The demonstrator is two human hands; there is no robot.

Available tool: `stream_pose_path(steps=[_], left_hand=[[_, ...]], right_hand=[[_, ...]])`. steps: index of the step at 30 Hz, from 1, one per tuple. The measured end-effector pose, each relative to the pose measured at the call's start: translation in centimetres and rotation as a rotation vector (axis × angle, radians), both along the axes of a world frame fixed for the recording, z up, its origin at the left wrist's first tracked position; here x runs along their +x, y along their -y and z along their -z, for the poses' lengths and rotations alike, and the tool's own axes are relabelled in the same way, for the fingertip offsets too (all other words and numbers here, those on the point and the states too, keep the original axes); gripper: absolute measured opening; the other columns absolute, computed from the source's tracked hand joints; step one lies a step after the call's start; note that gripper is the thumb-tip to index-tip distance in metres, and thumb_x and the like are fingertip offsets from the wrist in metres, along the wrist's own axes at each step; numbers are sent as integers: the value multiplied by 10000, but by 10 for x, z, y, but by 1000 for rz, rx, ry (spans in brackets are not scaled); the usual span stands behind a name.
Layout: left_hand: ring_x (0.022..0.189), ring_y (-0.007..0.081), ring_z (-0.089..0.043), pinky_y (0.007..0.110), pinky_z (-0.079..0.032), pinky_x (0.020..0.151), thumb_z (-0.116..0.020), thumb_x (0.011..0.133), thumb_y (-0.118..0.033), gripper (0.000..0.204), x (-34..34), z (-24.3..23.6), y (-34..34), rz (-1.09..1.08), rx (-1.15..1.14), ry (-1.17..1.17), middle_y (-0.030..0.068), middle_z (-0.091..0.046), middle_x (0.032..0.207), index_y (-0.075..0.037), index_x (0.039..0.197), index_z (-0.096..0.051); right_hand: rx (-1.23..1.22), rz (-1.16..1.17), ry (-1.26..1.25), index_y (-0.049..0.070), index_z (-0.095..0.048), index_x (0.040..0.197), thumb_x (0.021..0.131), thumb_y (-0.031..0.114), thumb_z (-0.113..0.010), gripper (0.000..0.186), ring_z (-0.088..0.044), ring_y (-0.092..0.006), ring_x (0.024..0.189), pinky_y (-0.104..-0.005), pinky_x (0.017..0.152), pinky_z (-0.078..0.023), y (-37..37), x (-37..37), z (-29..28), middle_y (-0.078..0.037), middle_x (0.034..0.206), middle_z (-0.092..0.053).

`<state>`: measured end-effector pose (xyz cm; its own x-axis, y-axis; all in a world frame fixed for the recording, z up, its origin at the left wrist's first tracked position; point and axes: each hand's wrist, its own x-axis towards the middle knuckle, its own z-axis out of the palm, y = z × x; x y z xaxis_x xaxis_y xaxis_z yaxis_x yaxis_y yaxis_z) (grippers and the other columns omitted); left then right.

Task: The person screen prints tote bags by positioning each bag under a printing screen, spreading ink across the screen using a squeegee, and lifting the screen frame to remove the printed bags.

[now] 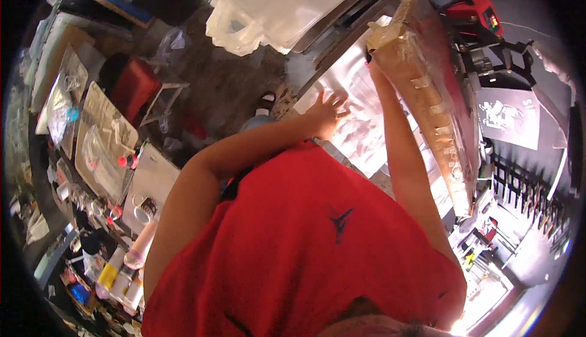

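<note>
My left hand [328, 116] has its fingers spread over a white, wrinkled sheet [357, 135] that lies on a bright flat bed. Fabric or plastic, I cannot tell which. Along the sheet's right side stands a tilted thick panel [421, 62], its edge wrapped in brown tape. My right arm reaches up beside this panel, and my right hand [372, 66] is at its far corner. The fingers there are mostly hidden by the taped edge.
Beyond the bed lies a stack of white plastic bags [274, 7]. A red device [473, 19] with a lit display sits behind the panel. On the left are a red-seated chair [135, 86] and a cluttered table [107, 135]. A printed sheet [510, 117] hangs at the right.
</note>
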<state>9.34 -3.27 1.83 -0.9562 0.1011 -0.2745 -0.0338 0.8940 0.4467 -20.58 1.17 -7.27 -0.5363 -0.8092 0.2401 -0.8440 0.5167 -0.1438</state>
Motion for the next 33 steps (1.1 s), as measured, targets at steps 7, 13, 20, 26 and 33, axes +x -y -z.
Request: stream_pose_path(steps=[7, 13, 20, 26, 33], left_hand=[[1458, 438, -143, 761, -191, 1051, -763, 710, -480, 938, 1, 14, -1, -55, 36, 30, 208, -116, 1601, -172, 1501, -362], [1465, 431, -124, 748, -175, 1063, -755, 692, -549, 1000, -5, 0, 3, 6, 22, 88, 207, -88, 1609, -153, 1510, -339], [1461, 452, -123, 778, -189, 1028, -739, 665, -621, 1057, -6, -2, -3, 12, -35, 70, 222, -103, 1603, -157, 1519, -323], [1444, 481, -142, 782, -237, 1006, -739, 690, -565, 1051, -23, -17, -1, 80, -102, 228, 239, -128, 1587, -154, 1537, -272], [1377, 436, -300, 650, -317, 1055, -791, 708, -469, 916, -20, -23, 23, -23, -59, 31, 227, -243, 1541, -103, 1455, -407]], right_hand=[[-37, 62, 99, 151, -673, 1103, 670, 99, -786, 451, -486, -411, 1153, -535, 1025, -380, -70, 134, -83, -165, 1193, -546], [-98, 160, -68, 139, -653, 1094, 723, 115, -773, 391, -479, -424, 1138, -559, 947, -407, -181, 88, -80, -197, 1213, -532], [-93, 194, 125, 154, -675, 1086, 828, 311, -719, 305, -438, -423, 1174, -560, 1001, -343, -63, 136, -86, -200, 1260, -502], [-183, 155, 183, 145, -684, 1050, 824, 347, -722, 306, -486, -391, 1140, -538, 936, -416, 2, 129, -88, -151, 1181, -547], [-227, 301, -3, 127, -699, 986, 842, 330, -676, 250, -629, -356, 947, -518, 838, -477, -116, 70, -72, -147, 1031, -671]])
